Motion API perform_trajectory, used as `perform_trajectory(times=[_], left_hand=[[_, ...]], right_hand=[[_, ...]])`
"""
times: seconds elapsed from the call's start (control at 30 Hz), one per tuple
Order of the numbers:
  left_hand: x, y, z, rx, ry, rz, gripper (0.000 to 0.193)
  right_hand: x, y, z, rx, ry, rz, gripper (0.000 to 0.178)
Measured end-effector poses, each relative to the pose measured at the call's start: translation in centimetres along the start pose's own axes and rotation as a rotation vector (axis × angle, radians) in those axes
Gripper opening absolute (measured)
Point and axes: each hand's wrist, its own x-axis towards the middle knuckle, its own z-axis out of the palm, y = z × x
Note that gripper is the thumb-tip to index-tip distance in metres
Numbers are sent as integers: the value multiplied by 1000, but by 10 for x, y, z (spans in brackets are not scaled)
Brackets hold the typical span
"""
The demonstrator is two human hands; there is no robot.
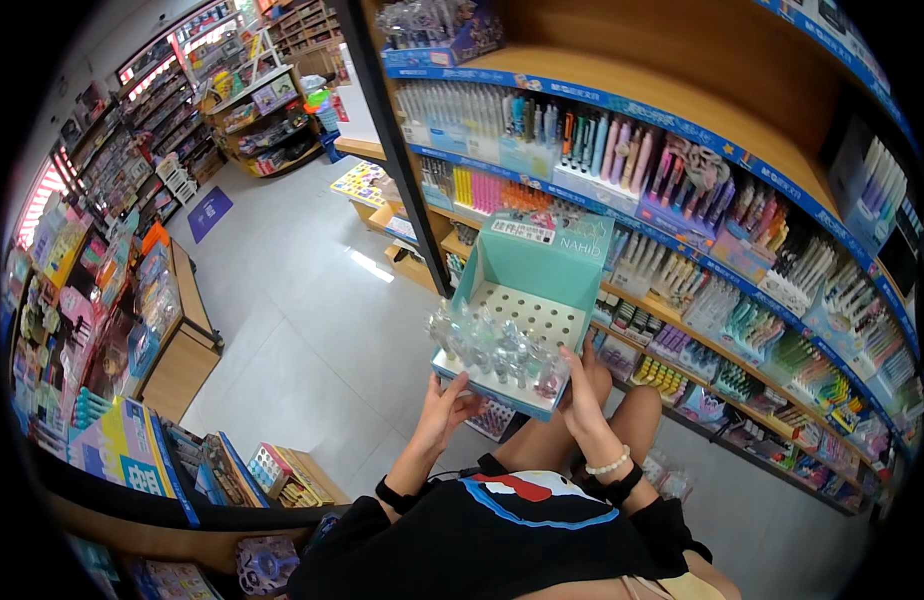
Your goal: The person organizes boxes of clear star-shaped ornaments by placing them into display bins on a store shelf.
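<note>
In front of my lap I hold a teal cardboard display box (532, 272) with its back panel raised and a white insert (522, 307) full of round holes. Several pens in clear wrappers (492, 345) stand in the front rows; the rows behind show bare holes. My left hand (446, 408) grips the box's near left corner, thumb up along the front edge. At the near right corner, my right hand (580, 392) is closed round the side. The fingers beneath the box are partly hidden.
Tall wooden shelves (622, 95) packed with pens rise ahead and to the right. A low shelf (197, 515) with boxes and books runs along the lower left. Across the grey tiled floor (302, 330) stand more display stands (167, 330) and a purple mat (211, 213).
</note>
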Motion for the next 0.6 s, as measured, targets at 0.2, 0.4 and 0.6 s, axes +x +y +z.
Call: perform_trajectory(times=[0.2,0.4,0.6], left_hand=[[0,49,36,-55,29,159,43],[21,142,37,-158,-234,266,47],[75,241,59,-64,-415,341,45]], right_hand=[[24,-13,55,-244,-136,-285,100],[-2,-73,84,-188,-455,-277,99],[-20,-81,39,-249,-335,-288,72]])
